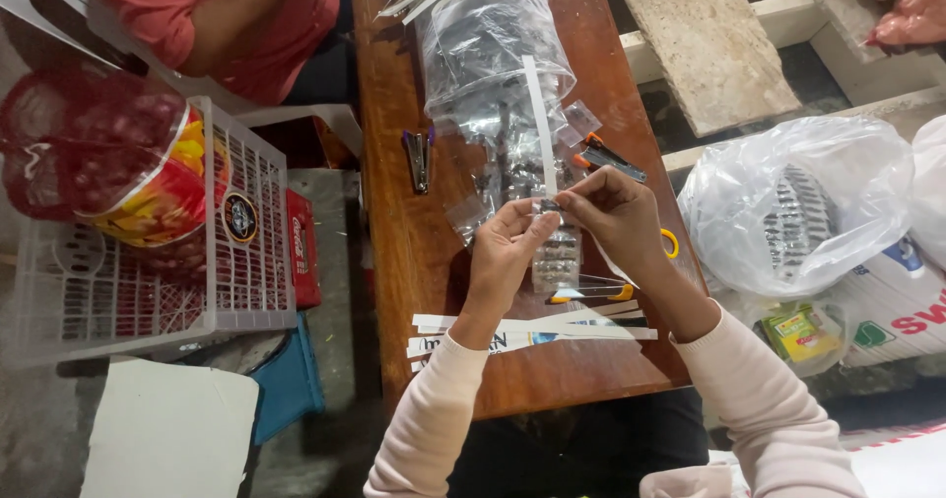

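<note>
Narrow wooden bench (424,291) running away from the camera, grey floor on either side. Both hands raised over its middle, thumbs and forefingers nipped onto the top edge of a small clear bag (557,257): left hand (505,247) on the near-left corner, right hand (616,212) on the right corner, fingers curled and not spread. Bag hanging down between them just above the wood, packed with small dark pieces; what they are, too small to tell. Long white paper strip (540,124) standing up from the bag's mouth, leaning back over the big clear sack (488,50) of similar dark pieces at the far end.

Judging progress: bag filled and at the closing stage, strip at the mouth but seemingly not yet fastened. Stapler (419,158) lying apart to the left, untouched. More printed strips (512,331) stacked on the near edge, so seemingly several bags left to do. A few empty little bags (468,212) loose beside the sack. Orange-handled cutter (606,155) just beyond the right hand, yellow-handled scissors (596,289) under the bag.

White wire basket (236,291) to the left holding red mesh packs (89,143); whether finished work, impossible to say. White plastic sack (798,207) with more dark pieces on the right. Another person's red sleeve (187,15) at the top left, hands out of sight.
</note>
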